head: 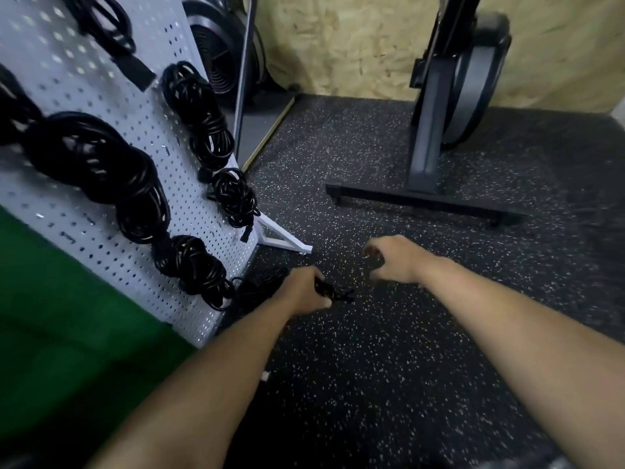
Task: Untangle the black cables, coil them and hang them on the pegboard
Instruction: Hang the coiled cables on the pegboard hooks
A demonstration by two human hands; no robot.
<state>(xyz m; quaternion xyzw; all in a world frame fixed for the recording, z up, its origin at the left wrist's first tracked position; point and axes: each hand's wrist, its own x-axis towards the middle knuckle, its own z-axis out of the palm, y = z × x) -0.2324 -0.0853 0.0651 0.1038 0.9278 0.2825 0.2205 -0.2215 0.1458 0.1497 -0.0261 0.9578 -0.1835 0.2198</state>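
On the pegboard [50,79] hang coiled black cables [101,164]; left grip [304,289] holds another cable [333,294].

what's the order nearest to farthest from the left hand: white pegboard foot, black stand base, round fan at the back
Head view, from the left hand gripping a black cable:
1. White pegboard foot, just beyond it on the floor.
2. Black stand base, farther out to the right.
3. Round fan, far back on the left.

Beside the left hand [306,289], a matt white perforated metal pegboard [67,79] carries glossy black rubbery cables [135,184]. Under both hands, the floor [389,350] looks like matt, grainy speckled rubber; beyond them, rough chipboard wall [355,38].
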